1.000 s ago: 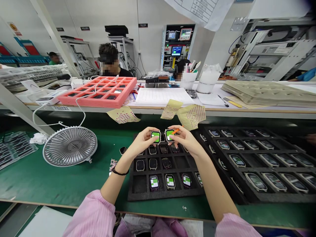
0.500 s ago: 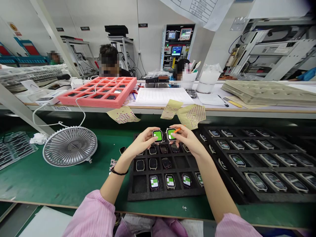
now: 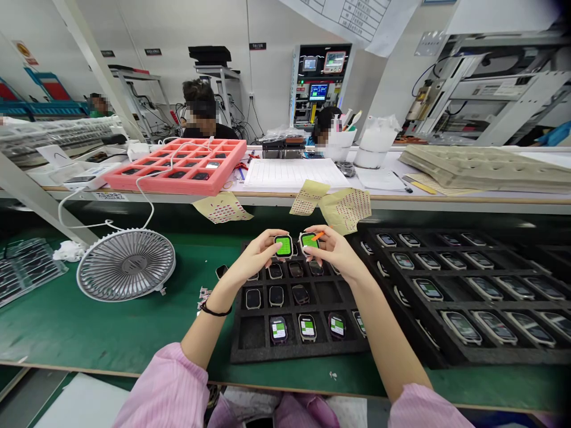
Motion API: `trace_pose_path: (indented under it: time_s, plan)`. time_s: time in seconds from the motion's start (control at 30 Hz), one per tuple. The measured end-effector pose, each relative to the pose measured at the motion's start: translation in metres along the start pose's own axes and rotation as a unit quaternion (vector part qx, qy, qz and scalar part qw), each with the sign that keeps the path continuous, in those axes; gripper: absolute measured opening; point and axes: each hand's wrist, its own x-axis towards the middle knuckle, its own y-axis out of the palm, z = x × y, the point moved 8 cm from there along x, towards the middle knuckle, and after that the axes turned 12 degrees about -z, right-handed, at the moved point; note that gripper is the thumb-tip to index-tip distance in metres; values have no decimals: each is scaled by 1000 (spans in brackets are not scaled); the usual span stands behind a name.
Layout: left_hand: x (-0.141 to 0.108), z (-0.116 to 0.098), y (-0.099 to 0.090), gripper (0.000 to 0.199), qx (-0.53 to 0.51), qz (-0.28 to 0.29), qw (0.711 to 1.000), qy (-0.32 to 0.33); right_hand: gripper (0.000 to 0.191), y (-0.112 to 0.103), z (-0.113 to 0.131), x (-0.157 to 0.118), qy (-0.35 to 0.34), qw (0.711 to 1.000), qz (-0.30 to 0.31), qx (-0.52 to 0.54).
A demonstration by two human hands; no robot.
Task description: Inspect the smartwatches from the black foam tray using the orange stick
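Observation:
My left hand (image 3: 260, 252) is closed around a smartwatch (image 3: 284, 245) with a lit green screen, its thumb at the screen's left edge. Close beside it, my right hand (image 3: 332, 246) grips a second smartwatch (image 3: 308, 242), also lit green, with the thumb over the lower part of its screen. A thin orange tool (image 3: 317, 236) sticks out from the right fingers. Both watches are held above a black foam tray (image 3: 252, 333). Several watches lie in its pockets; those in the front row, such as one watch (image 3: 307, 327), show green and white screens, while others are dark.
More black trays (image 3: 450, 291) of watches are stacked at the right. A grey fan (image 3: 127, 264) stands on the green mat at the left. On the shelf ahead are a pink foam tray (image 3: 218, 184) and paper sheets (image 3: 294, 172). Yellow sticker sheets (image 3: 345, 208) hang from its edge.
Both watch screens changed from a green and white display to mostly green. My right thumb has shifted slightly down on its watch. The hands have otherwise barely moved.

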Motion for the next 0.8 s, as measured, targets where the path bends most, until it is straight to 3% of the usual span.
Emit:
trace_pose_path:
  time_s: [0.2, 0.6, 0.8]
  plan:
    - [0, 0, 0, 36, -2, -11, 1000, -15, 37, -4, 0, 2, -6, 999, -33, 2]
    - [0, 0, -2, 35, 17, -25, 999, -24, 39, 0, 1, 1, 5, 1000, -8, 8]
    - [-7, -9, 10, 56, 22, 45, 998, 37, 33, 3, 0, 2, 19, 999, -39, 6]
